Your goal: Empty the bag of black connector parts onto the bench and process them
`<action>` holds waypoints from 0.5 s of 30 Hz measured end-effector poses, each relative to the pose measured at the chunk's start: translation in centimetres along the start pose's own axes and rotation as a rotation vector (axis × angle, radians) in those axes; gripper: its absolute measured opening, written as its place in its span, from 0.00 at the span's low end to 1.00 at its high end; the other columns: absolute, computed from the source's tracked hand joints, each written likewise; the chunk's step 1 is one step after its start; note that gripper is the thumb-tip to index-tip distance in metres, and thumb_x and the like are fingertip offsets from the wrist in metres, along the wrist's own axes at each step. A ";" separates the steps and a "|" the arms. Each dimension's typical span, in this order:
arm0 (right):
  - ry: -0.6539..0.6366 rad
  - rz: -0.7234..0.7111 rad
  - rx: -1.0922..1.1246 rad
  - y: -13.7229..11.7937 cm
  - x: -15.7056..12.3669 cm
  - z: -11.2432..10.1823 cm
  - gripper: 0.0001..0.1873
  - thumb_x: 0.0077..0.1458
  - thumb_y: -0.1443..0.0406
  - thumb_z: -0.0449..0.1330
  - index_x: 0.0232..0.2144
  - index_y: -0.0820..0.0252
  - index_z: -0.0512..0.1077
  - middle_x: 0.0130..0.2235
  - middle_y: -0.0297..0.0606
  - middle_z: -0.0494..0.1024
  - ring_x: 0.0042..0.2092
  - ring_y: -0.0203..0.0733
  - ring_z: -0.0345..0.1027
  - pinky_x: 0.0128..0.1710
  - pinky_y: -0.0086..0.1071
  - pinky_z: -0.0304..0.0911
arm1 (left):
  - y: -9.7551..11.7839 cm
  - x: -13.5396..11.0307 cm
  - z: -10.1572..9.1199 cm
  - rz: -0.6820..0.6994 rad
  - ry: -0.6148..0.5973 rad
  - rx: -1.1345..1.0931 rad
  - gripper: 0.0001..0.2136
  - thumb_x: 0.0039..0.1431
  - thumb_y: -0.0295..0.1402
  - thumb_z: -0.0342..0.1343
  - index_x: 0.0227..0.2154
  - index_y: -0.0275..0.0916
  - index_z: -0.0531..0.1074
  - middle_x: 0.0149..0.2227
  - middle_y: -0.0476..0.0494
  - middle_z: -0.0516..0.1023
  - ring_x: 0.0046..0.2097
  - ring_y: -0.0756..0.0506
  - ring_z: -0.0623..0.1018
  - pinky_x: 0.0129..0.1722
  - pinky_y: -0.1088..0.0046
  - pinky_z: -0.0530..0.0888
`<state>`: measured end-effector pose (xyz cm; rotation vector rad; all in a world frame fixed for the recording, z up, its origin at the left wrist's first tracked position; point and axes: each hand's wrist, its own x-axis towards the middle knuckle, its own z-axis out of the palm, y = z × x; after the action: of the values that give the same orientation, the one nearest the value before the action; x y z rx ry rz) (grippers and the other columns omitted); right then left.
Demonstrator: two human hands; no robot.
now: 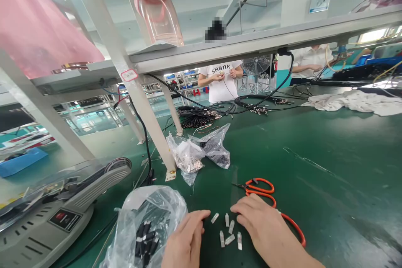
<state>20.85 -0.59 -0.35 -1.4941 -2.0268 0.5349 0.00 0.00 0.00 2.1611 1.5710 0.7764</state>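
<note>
Several small whitish connector pieces (231, 226) lie loose on the green tabletop between my hands. My left hand (186, 240) rests at their left, beside an open clear plastic bag (125, 222) with black connector parts (146, 238) inside. Its index finger reaches toward the nearest piece, and nothing shows in its grip. On the other side, my right hand (262, 228) has its fingers stretched out and slightly bent, holding nothing visible. Just beyond it lie orange-handled scissors (262, 187), partly hidden by that hand and its wrist.
Two more clear bags (190, 155) sit by the post of a metal shelf (147, 134). A grey machine (59, 222) stands at the left. Bundled black cables (197, 116) and a white cloth (354, 101) lie farther back. A person (220, 79) stands across the table.
</note>
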 end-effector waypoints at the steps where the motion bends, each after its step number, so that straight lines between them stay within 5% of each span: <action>1: -0.029 -0.071 -0.017 0.0 0.1 0.2 0.17 0.58 0.73 0.47 0.42 0.52 0.71 0.45 0.33 0.74 0.48 0.41 0.62 0.47 0.33 0.56 | -0.2 0.1 0.1 0.055 -0.028 0.080 0.14 0.61 0.31 0.43 0.43 0.44 0.73 0.46 0.41 0.78 0.44 0.44 0.77 0.44 0.68 0.75; 4: -0.100 -0.197 -0.060 -0.1 0.3 0.8 0.19 0.57 0.74 0.48 0.47 0.55 0.69 0.52 0.35 0.70 0.52 0.43 0.58 0.53 0.37 0.51 | -0.1 0.3 0.4 0.157 -0.118 0.292 0.17 0.60 0.25 0.41 0.46 0.38 0.73 0.52 0.35 0.73 0.52 0.40 0.72 0.50 0.60 0.72; 9: -0.042 -0.097 -0.075 0.3 0.2 0.6 0.16 0.52 0.79 0.48 0.28 0.61 0.71 0.35 0.36 0.73 0.39 0.41 0.62 0.40 0.36 0.57 | 1.5 0.2 -0.4 0.130 -0.285 0.294 0.16 0.60 0.28 0.44 0.47 0.36 0.73 0.53 0.36 0.73 0.51 0.39 0.71 0.51 0.61 0.72; 15: -0.100 -0.157 -0.017 -0.5 -0.2 0.1 0.17 0.57 0.75 0.48 0.43 0.55 0.70 0.44 0.34 0.72 0.45 0.40 0.60 0.47 0.33 0.55 | 2.4 0.0 -1.9 -0.009 -0.443 0.154 0.18 0.52 0.27 0.50 0.46 0.33 0.73 0.56 0.35 0.69 0.55 0.38 0.66 0.55 0.61 0.65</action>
<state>20.49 -0.92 -0.13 -1.3273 -2.2083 0.5395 0.62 -0.79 2.91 2.2317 1.4385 0.1533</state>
